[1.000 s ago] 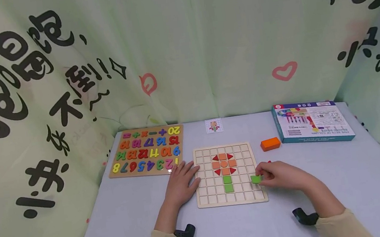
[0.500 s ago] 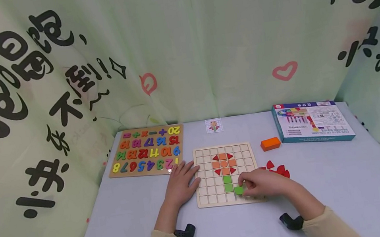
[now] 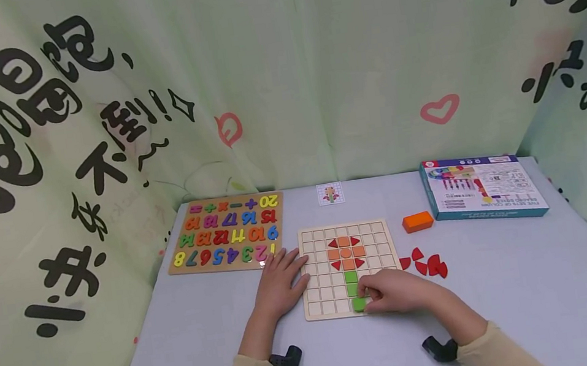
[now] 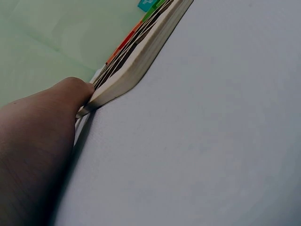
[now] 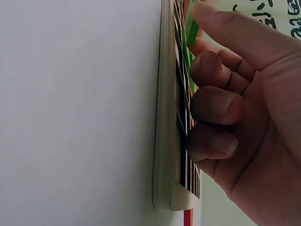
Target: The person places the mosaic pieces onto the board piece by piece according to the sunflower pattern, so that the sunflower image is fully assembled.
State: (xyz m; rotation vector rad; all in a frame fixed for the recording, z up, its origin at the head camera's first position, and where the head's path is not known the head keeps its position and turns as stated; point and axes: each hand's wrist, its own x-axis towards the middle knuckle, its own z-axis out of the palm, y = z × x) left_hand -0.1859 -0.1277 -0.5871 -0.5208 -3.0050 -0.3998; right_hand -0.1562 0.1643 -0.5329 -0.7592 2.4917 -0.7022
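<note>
Head view: right hand (image 3: 397, 293) pinches a green tile (image 3: 359, 304) on the grid board (image 3: 317, 303).
Left hand (image 3: 280, 283) rests spread against the board's left edge.

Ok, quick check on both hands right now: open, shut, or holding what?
Left hand: open, fingers resting flat on the left edge of the grid board.
Right hand: pinching a green square tile over the board's bottom row.
</note>
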